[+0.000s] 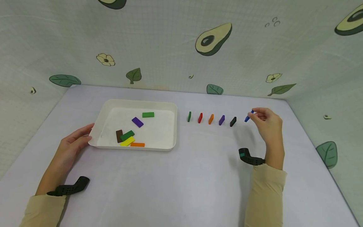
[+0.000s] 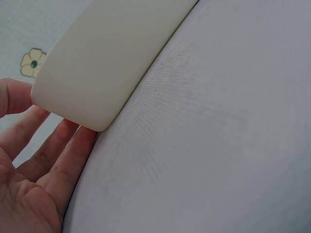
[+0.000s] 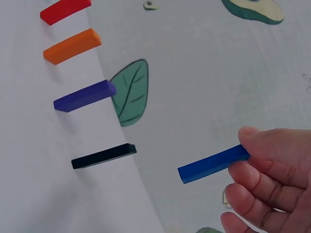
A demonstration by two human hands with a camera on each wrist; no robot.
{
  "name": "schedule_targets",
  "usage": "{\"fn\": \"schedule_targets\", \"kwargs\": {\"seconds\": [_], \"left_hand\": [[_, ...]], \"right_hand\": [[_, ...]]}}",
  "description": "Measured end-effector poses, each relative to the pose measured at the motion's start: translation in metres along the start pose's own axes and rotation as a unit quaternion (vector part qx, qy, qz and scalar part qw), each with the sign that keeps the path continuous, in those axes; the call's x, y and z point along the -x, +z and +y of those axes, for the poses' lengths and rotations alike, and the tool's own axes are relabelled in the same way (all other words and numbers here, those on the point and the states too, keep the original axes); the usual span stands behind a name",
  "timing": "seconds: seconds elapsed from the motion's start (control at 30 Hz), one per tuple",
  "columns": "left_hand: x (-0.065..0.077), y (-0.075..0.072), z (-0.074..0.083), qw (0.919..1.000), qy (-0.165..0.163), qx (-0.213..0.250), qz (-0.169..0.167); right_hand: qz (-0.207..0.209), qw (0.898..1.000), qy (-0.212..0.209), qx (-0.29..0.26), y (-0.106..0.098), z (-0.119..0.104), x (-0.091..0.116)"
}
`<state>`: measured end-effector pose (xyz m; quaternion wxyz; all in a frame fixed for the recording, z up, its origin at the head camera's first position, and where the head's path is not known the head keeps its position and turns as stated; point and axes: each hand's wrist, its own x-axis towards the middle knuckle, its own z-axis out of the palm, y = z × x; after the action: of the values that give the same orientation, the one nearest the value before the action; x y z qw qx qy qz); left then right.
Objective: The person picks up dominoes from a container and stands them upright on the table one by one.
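My right hand (image 1: pixel 266 121) pinches a blue domino block (image 3: pixel 211 165) between thumb and fingertips, to the right of a row of upright blocks. Nearest to it in that row stands a black block (image 1: pixel 233 121). Farther left come a purple block (image 1: pixel 221 120), an orange block (image 3: pixel 73 46), a red block (image 1: pixel 200 118) and a dark green block (image 1: pixel 189 116), spaced apart. My left hand (image 1: pixel 72 146) touches the left end of a white tray (image 1: pixel 158 138). Its extended fingers (image 2: pixel 68 160) lie against the outside of the tray wall.
Several loose blocks lie flat in the tray, among them a light green block (image 1: pixel 148 114), a purple one (image 1: pixel 137 122) and a yellow one (image 1: pixel 127 141). A white table (image 1: pixel 158 189) carries everything. Behind it hangs an avocado-print cloth (image 1: pixel 164 41).
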<state>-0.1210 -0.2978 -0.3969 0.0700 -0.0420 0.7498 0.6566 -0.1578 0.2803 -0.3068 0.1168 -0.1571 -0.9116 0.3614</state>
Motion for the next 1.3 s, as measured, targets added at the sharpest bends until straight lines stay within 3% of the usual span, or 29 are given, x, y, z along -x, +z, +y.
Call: {"fn": "schedule_targets", "kwargs": {"seconds": [0.1,0.3,0.83,1.3], "left_hand": [[0.0,0.0,-0.001,0.9998,0.011,0.016,-0.004],[-0.002,0.001,-0.001,0.997,0.027,0.073,-0.005],[-0.003,0.0,0.0,0.9983,0.009,0.057,0.002],[-0.002,0.0,-0.001,0.9985,0.01,0.054,0.0]], "right_hand": [[-0.009,1.0,0.022,-0.005,0.005,0.011,-0.006],[-0.028,0.999,0.028,0.015,0.014,0.025,-0.012],[-0.036,0.999,-0.006,0.027,0.031,0.046,-0.021],[-0.071,0.997,0.002,0.024,0.027,0.049,-0.02]]}}
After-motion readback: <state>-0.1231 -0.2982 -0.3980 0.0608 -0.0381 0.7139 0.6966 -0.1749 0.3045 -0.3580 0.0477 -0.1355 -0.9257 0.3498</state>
